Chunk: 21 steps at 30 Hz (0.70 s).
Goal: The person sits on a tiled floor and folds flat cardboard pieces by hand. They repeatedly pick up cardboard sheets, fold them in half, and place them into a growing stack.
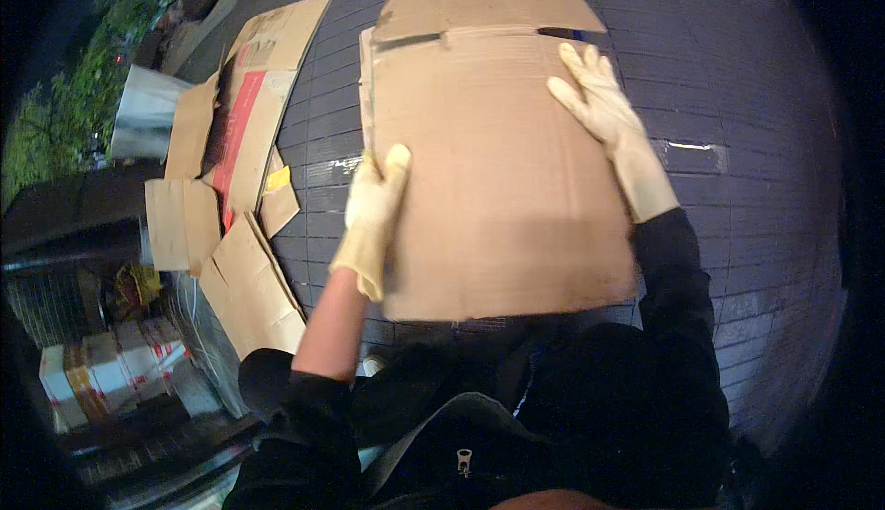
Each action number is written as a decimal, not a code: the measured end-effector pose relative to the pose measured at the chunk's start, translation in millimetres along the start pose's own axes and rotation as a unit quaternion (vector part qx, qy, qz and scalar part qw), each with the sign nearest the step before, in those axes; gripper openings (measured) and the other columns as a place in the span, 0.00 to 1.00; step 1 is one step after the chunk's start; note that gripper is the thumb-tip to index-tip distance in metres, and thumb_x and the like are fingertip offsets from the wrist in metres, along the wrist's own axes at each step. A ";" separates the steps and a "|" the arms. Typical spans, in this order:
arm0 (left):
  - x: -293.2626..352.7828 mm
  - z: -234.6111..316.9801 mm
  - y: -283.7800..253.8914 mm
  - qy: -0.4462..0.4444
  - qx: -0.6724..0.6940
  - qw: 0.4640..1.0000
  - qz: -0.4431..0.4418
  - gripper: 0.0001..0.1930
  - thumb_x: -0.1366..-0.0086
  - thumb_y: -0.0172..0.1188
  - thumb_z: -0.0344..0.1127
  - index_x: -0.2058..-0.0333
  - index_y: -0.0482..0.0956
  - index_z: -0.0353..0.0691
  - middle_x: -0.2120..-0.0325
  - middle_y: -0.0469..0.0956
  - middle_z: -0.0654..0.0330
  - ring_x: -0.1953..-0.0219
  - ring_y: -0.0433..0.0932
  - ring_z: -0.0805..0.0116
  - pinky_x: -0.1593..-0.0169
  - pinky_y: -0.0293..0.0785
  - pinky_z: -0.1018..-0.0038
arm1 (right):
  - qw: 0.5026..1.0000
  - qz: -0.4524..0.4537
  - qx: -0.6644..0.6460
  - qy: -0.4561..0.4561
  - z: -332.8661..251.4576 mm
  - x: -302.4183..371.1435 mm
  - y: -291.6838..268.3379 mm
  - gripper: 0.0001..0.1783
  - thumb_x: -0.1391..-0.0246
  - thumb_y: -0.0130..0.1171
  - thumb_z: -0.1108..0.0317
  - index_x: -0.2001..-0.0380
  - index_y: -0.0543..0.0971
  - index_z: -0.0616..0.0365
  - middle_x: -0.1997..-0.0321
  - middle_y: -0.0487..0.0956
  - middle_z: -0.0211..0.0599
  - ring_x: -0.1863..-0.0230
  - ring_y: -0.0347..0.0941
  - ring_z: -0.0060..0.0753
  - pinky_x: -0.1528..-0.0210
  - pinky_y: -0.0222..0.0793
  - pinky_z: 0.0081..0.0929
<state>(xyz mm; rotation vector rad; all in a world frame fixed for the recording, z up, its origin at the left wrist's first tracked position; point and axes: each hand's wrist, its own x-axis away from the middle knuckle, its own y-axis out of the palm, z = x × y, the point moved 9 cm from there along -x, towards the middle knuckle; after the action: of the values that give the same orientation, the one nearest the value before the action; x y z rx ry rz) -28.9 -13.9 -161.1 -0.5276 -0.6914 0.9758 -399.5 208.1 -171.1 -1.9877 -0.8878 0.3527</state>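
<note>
A stack of flattened cardboard boxes is in front of me, brown and plain, with flaps along its far edge. My left hand, in a cream rubber glove, grips its left edge with the thumb on top and the fingers hidden behind the edge. On the upper right part of the cardboard lies my right hand, gloved the same way, its fingers stretched out. A dark blue bit shows through a gap below the far flap. The near edge of the cardboard is slightly blurred.
Opened cardboard with a red stripe lies on the left, with another brown piece nearer me. At the lower left is a white taped box. Dark paving extends to the right; green plants stand far left.
</note>
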 end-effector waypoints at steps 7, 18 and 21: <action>108.0 -9.9 49.4 -0.038 -0.008 0.998 0.046 0.46 0.27 0.69 0.61 0.26 0.70 0.27 0.38 0.77 0.28 0.34 0.79 0.30 0.29 0.77 0.50 | 0.984 -0.094 0.030 -0.146 8.0 -25.2 -6.1 0.49 0.27 0.62 0.35 0.13 0.61 0.43 0.08 0.49 0.61 0.07 0.38 0.65 0.08 0.37 0.56; 38.2 -54.1 -44.6 -0.055 0.193 0.972 0.121 0.45 0.28 0.70 0.69 0.35 0.82 0.28 0.44 0.87 0.45 0.41 0.86 0.58 0.34 0.79 0.62 | 0.974 -0.006 0.149 -0.173 -36.4 -14.5 8.0 0.35 0.29 0.52 0.72 0.20 0.66 0.61 0.24 0.72 0.59 0.19 0.64 0.63 0.17 0.56 0.60; 1.1 -79.9 -6.6 -0.081 0.413 0.906 0.048 0.49 0.26 0.73 0.62 0.22 0.66 0.31 0.33 0.79 0.45 0.32 0.80 0.56 0.29 0.76 0.60 | 0.975 0.057 0.097 -0.190 -75.7 -1.7 -11.5 0.33 0.25 0.57 0.67 0.21 0.71 0.60 0.20 0.70 0.56 0.16 0.61 0.59 0.15 0.55 0.52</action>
<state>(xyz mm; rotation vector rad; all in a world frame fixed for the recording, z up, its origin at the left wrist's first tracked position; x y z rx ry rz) 33.8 -23.8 -210.0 0.2738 -0.3390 1.3045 -363.9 163.6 -120.0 -1.8223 -0.9350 0.8758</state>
